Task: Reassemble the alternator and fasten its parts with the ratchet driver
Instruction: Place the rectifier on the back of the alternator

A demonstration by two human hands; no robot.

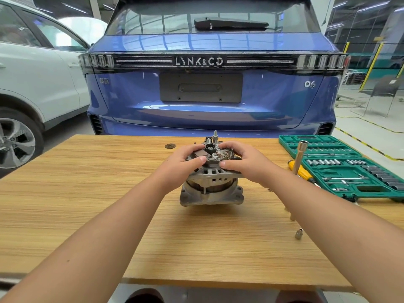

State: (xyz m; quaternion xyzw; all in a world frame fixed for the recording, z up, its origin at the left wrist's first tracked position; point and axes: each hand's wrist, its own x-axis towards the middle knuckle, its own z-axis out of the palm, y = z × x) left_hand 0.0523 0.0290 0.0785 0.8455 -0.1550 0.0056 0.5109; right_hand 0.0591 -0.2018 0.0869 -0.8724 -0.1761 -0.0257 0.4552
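Note:
The grey metal alternator (211, 189) stands upright in the middle of the wooden table (109, 193), its rear end with dark plastic and copper parts facing up. My left hand (185, 158) grips the top part from the left, thumb on the near edge. My right hand (242, 160) grips the same top part from the right, fingers curled over its far side. A driver with a yellow handle (302, 172) and a long silver socket extension (299, 156) leans on the tool case to the right of my right wrist.
An open green socket case (347, 169) lies at the table's right edge. A loose small socket (298, 234) and other small metal parts lie on the table by my right forearm. A blue car's rear (207, 88) stands right behind the table, a white car (37, 79) to the left.

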